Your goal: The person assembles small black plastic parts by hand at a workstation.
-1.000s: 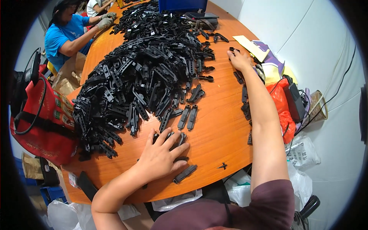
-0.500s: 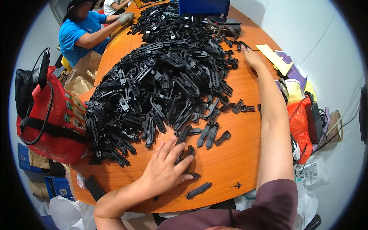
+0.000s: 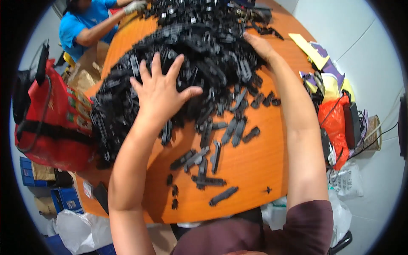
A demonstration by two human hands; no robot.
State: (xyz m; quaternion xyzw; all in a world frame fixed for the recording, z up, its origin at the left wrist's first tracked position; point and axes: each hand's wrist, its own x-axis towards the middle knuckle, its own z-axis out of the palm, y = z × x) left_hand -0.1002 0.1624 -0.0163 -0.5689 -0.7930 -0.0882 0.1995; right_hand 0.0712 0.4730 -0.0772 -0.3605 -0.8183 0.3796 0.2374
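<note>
A large heap of black plastic clip-like parts [image 3: 204, 72] covers the middle of the table. My left hand [image 3: 159, 93] is over the heap's near left part, open, fingers spread wide and palm down. Whether it touches the parts beneath, I cannot tell. Along the heap's right edge lies my right hand [image 3: 260, 47], its visible finger stretched out against the parts; the other fingers are largely hidden. Neither hand shows a part gripped. Nearer to me, several loose parts lie scattered, among them a long black piece [image 3: 223, 196] by the front edge.
A red bag [image 3: 55, 123] stands at the left, against the heap. Across the table is a co-worker in a blue shirt [image 3: 97, 19], with a gloved hand [image 3: 136, 7] by the far parts. Yellow card [image 3: 307, 47] and an orange-red plastic bag [image 3: 333, 119] are at the right.
My left hand has risen from the loose parts near the front and moved forward over the heap, fingers now spread. My right hand has shifted left, against the heap's edge.
</note>
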